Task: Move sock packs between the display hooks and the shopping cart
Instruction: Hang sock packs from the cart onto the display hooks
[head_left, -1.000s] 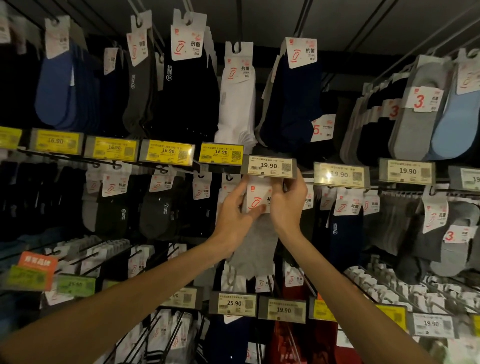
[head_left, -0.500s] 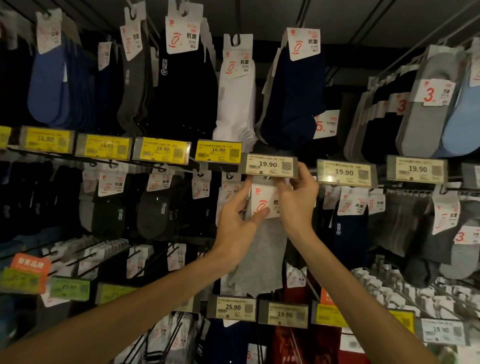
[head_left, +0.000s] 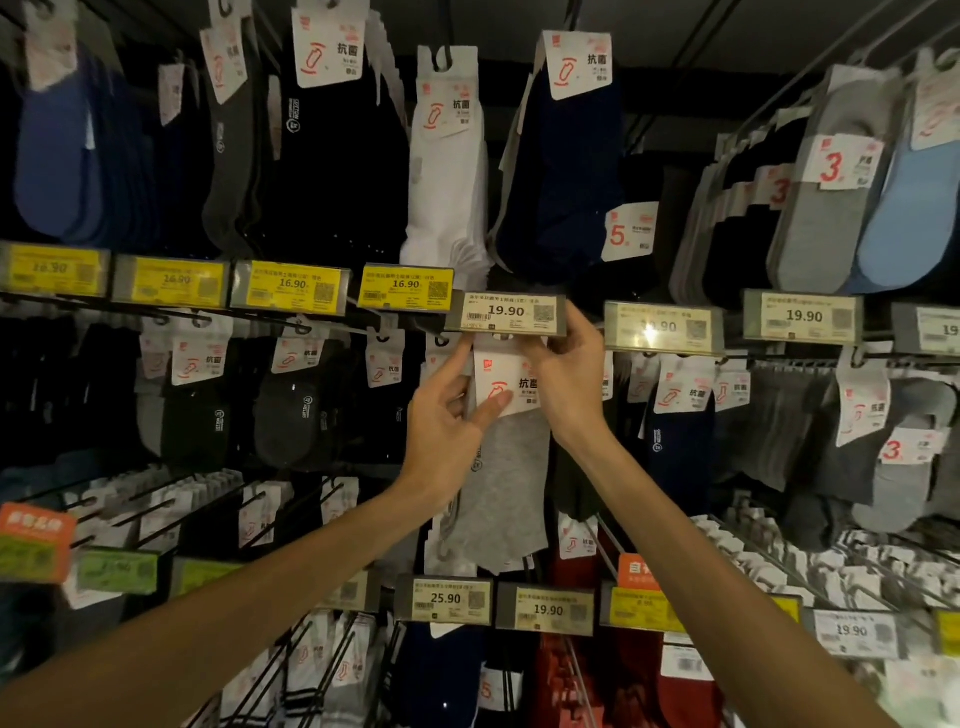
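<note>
**A:** While the head view looks up at the sock wall, both hands meet on one flat grey sock pack (head_left: 511, 457) with a white printed card header, just under the pale rectangular 19.90 price label (head_left: 506, 313).

**B:** On the hook or off it?

**A:** Can't call it! The label hides the hook tip and the top edge of the card. My read is that this is the hook end of the job, with the pack right at the peg. The shopping cart isn't in shot, so there's no counting what has gone in or come out.

**B:** Hands?

**A:** The left hand (head_left: 441, 431) pinches the card's left side: thumb across the front, forefinger up along the edge, the other fingers tucked behind. The right hand (head_left: 566, 384) comes in from the right, its curled fingers nipping the card's top corner and brushing the label's right end.

**B:** So where's the pack?

**A:** Between the two hands. The header is held and the grey fabric hangs free below the wrists, in front of the lower 25.90 and 19.90 labels.
</note>
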